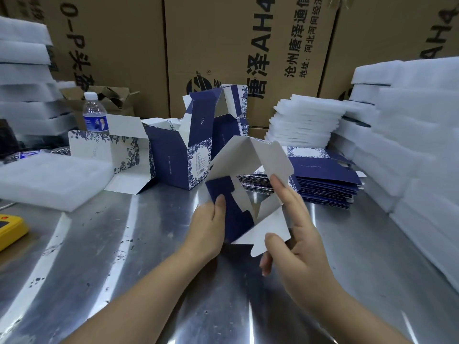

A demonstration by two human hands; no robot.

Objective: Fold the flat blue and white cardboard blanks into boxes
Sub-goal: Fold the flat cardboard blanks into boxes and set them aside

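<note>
A half-opened blue and white cardboard blank (246, 167) is held above the steel table (124, 256), its white inside and loose flaps facing me. My left hand (211, 227) grips its blue side panel from the left, thumb on the blue face. My right hand (295, 239) has its index finger straight against a white flap and its thumb on the lower flap. Behind it lies a stack of flat blanks (320, 182). Folded open-topped boxes stand at the back: one (178, 155) in the middle, a taller one (223, 112) behind, one lying sideways (114, 150) to the left.
White foam sheets are piled at right (407, 135), back centre (305, 120) and left (24, 78); one foam pad (49, 180) lies on the table. A water bottle (95, 112) stands at the back left. A yellow object (10, 229) sits at the left edge. Brown cartons (223, 40) wall the back.
</note>
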